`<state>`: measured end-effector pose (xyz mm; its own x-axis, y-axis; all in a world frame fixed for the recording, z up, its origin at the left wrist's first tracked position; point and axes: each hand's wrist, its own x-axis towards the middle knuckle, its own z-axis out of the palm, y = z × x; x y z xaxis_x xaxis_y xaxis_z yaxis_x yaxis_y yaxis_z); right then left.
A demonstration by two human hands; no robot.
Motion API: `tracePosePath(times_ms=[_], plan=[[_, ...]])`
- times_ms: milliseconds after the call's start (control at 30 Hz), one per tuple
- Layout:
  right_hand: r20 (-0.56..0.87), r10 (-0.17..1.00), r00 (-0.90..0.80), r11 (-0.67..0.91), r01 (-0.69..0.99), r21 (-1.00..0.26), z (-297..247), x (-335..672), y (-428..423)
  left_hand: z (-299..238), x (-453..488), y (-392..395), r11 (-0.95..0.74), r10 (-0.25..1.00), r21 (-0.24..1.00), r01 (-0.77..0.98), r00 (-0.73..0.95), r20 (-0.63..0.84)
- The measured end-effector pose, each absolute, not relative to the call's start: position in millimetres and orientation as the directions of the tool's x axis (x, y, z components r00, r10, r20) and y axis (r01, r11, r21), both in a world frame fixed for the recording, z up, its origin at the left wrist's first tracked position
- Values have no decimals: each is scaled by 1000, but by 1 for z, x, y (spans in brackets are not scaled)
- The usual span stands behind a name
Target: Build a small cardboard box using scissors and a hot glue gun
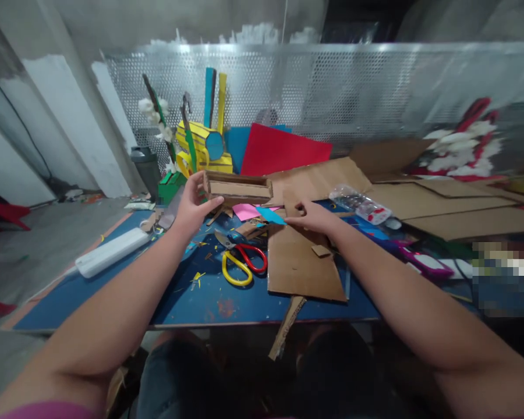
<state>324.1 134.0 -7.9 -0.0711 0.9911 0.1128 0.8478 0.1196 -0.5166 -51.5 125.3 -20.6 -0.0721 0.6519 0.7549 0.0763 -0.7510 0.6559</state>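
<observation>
My left hand (197, 201) grips the left end of a small open cardboard box (240, 189), its thumb along the near wall. The box is tilted so that its hollow inside faces me. To its right, my right hand (313, 217) has bent, pinching fingers at a narrow cardboard strip (290, 201) and the tip of a blue paper piece (271, 215). Which of these the fingers hold, if either, I cannot make out. Below lies a flat cardboard sheet (303, 273). Scissors (244, 265) with one yellow and one red handle rest left of that sheet.
A white power strip (111, 253) lies at the left. Behind stand a yellow striped paper craft (196, 142) and red paper (283, 151). Larger cardboard sheets (454, 215) and a clear plastic package (360, 203) are at the right. A cardboard strip (288, 329) overhangs the front edge.
</observation>
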Motion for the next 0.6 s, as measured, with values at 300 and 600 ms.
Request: tracePosePath(times_ms=[300,600], plan=[[220,973,74,192,279,-941,6,338,150,-13,-56,121,-753,624,645,131,-173,762],[486,866,120,446,257,-857,55,359,141,-12,-60,119,-731,633,665,152,-214,744]])
